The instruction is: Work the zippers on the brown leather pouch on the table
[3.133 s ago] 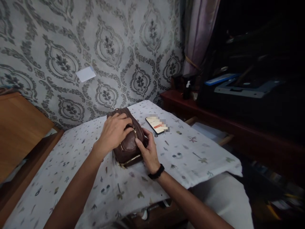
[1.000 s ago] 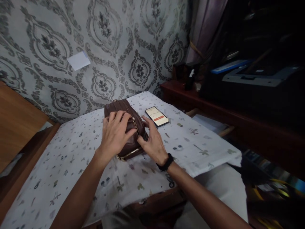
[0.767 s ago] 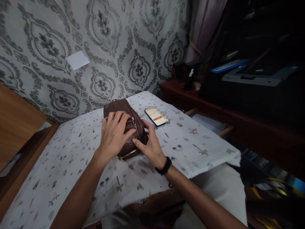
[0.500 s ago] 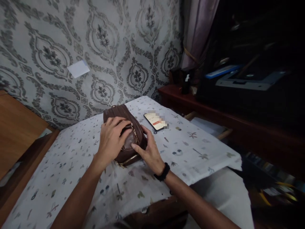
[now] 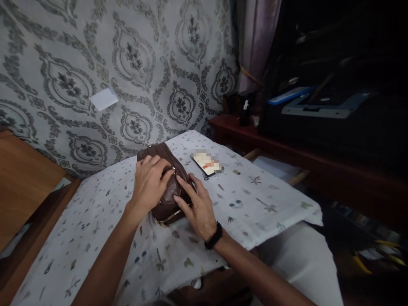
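Observation:
A brown leather bag (image 5: pixel 165 151) with gold zippers lies on the cloth-covered table. Over its front pocket bends my left hand (image 5: pixel 148 180), fingers curled at the pocket's upper edge and thumb close to the zipper; the fingertips are partly hidden. My right hand (image 5: pixel 199 208), with a black band at the wrist, rests against the bag's right side. Its fingers are spread, with index finger and thumb laid on the pocket front. Another gold zipper (image 5: pixel 174 216) runs along the bag's near end.
Beyond the bag to the right lies a phone (image 5: pixel 205 165) with a lit screen. The patterned tablecloth (image 5: pixel 267 221) hangs over the table's edge. An open drawer (image 5: pixel 277 168) holds papers. To the left stands a wooden panel (image 5: pixel 28 182); patterned wallpaper covers the wall behind.
My right index finger has moved from the bag's side onto the pocket front, near the zipper. My left hand stays on the pocket. The view has shifted slightly.

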`<state>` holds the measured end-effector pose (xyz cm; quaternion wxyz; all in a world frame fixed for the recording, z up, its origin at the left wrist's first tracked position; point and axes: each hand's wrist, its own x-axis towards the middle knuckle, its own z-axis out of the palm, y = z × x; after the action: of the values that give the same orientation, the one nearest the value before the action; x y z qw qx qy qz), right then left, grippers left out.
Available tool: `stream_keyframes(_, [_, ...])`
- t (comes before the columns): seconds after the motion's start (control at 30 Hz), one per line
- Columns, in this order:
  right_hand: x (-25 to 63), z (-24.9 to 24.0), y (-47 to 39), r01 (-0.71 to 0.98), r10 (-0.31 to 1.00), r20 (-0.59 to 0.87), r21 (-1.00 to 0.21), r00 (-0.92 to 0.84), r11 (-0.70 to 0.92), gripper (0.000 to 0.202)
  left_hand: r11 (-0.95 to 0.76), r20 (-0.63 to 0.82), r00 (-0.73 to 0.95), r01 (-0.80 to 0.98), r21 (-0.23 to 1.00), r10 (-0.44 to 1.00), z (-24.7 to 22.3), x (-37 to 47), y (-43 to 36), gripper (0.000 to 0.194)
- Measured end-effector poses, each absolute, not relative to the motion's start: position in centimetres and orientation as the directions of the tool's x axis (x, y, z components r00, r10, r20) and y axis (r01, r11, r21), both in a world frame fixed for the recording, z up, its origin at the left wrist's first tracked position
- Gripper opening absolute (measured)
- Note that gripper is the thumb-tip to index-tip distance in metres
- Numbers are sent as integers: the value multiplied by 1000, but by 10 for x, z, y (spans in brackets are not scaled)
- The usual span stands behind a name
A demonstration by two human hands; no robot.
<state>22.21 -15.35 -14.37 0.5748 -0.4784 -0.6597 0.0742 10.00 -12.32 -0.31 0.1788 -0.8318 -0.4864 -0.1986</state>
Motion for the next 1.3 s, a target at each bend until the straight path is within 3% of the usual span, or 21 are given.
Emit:
stream_keyframes(0.2, [222,-144,-153,597,717,690,-619,103,510,49,-494,536,424,869,-14,730,-5,100,-124,17])
stream_keyframes(0.73, [224,-142,-153,558,734,674,-641,81,527,60,-575,536,520,815,-77,665,-8,98,-134,19])
stream_keyframes(0.9, [224,-142,-152,559,734,674,-641,83,526,59,-589,533,563,796,-142,632,-9,98,-137,22])
stream_keyframes(1.17, [224,-141,-152,548,734,676,-642,74,536,59,-560,533,677,730,-393,508,-16,102,-147,28])
stream_keyframes(1.3, [225,-140,-153,551,733,677,-637,67,538,59,-553,519,693,717,-424,500,-20,102,-153,29])
